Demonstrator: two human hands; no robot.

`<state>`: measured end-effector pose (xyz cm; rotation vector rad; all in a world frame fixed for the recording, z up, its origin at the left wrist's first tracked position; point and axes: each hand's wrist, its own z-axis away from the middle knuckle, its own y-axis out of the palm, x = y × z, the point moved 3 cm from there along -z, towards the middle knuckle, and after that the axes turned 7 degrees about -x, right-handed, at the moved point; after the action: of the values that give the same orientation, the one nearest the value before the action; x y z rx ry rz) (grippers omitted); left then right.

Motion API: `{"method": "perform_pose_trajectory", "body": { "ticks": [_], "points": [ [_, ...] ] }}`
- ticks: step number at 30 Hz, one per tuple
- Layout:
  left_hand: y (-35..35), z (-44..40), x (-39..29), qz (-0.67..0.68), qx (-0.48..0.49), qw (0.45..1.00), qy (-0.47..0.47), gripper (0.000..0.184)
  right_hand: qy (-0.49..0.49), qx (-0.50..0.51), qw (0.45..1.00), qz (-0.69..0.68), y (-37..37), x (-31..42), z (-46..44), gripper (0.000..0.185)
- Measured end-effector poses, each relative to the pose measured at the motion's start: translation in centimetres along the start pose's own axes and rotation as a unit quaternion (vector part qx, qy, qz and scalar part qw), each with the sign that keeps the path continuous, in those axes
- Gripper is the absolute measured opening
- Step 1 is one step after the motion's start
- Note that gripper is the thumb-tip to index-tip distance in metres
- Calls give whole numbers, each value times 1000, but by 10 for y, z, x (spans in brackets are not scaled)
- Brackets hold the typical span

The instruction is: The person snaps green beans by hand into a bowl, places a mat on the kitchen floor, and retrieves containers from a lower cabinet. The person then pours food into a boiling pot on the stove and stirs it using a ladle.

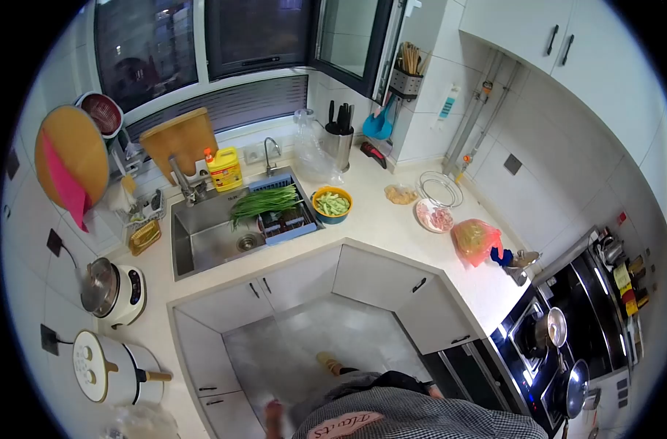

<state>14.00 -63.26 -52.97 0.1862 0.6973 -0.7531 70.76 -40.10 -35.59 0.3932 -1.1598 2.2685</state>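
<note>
My left hand (pixel 273 418) hangs low over the floor beside the checkered apron (pixel 436 417), near the left lower cabinet (pixel 234 413). It is smeared by motion, so its fingers are unclear. Of my right hand only a small patch of skin (pixel 436 393) shows at the apron's edge; its fingers are hidden. On the counter ahead, long green stalks (pixel 266 203) lie across a blue-grey drain basket (pixel 293 233) in the sink (pixel 194 256). Right of the sink stands a yellow-rimmed bowl (pixel 332 204) of cut green vegetable pieces.
A plate of sliced meat (pixel 437 217), a red plastic bag (pixel 477 241) and a knife block (pixel 338 143) stand along the counter. Two pans (pixel 551 329) sit on the stove at right. A white cooker (pixel 99 366) stands at left. The window sash (pixel 355 44) is swung inward.
</note>
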Motion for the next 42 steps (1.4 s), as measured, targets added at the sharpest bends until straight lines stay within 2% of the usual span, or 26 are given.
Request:
{"method": "perform_pose_trajectory", "body": {
  "ticks": [4, 11, 12, 13, 14, 15, 16, 17, 19, 20, 21, 22, 24, 26, 29, 31, 33, 35, 37, 39, 41, 42],
  "points": [
    [52, 46, 44, -173, 89, 974, 115, 22, -19, -3, 1000, -4, 9, -2, 3, 25],
    [13, 60, 38, -269, 41, 935, 226, 26, -49, -25, 998, 6, 20, -32, 13, 26],
    [5, 59, 31, -368, 28, 897, 242, 24, -42, -29, 999, -3, 22, -42, 17, 26],
    [5, 65, 29, -600, -27, 714, 360, 15, -32, -35, 999, -12, 24, -55, 18, 26],
    [-4, 55, 26, -377, 11, 922, 89, 18, -15, -37, 998, -43, 30, -77, 13, 27],
    [-17, 51, 23, -99, -104, 977, -160, 25, 2, -40, 997, -73, 34, -94, 10, 28],
    [-19, 49, 28, -112, -102, 979, -139, 25, 28, -41, 990, -129, 38, -111, 10, 31],
    [-21, 50, 30, -125, -100, 980, -118, 26, 34, -46, 989, -138, 35, -108, 17, 31],
    [-12, 72, 32, -148, -97, 982, -71, 27, 109, -24, 985, -129, 18, -89, 33, 35],
    [2, 90, 29, -54, -22, 998, 30, 30, 49, -38, 991, -117, 9, -82, 36, 32],
    [17, 103, 21, 40, 56, 989, 130, 33, 49, -41, 990, -127, 3, -81, 32, 32],
    [28, 102, 22, -54, 70, 985, 147, 43, 47, -98, 986, -124, -7, -82, 26, 29],
    [58, 100, 25, -193, 79, 964, 162, 40, 21, -202, 972, -115, -39, -79, 9, 25],
    [100, 103, 29, -282, 101, 936, 185, 38, -45, -313, 940, -125, -106, -59, 3, 19],
    [165, 116, 37, -371, 136, 888, 235, 34, -133, -486, 858, -99, -244, -29, 34, 13],
    [206, 129, 48, -415, 157, 854, 271, 32, -127, -535, 828, -105, -339, -15, 82, 11],
    [245, 141, 56, -444, 169, 823, 311, 29, -91, -600, 781, -147, -405, -43, 104, 12],
    [275, 153, 58, -467, 176, 787, 363, 27, -51, -663, 747, 7, -452, -74, 124, 16],
    [297, 167, 53, -485, 179, 739, 432, 24, 73, -641, 754, 123, -466, -115, 128, 33],
    [317, 182, 44, -490, 178, 672, 527, 22, 145, -596, 778, 137, -463, -154, 125, 44],
    [329, 190, 39, -479, 169, 605, 613, 20, 204, -523, 822, 93, -458, -182, 124, 57],
    [333, 187, 40, -495, 187, 630, 568, 20, 198, -530, 819, 98, -456, -191, 127, 58]
  ]
}}
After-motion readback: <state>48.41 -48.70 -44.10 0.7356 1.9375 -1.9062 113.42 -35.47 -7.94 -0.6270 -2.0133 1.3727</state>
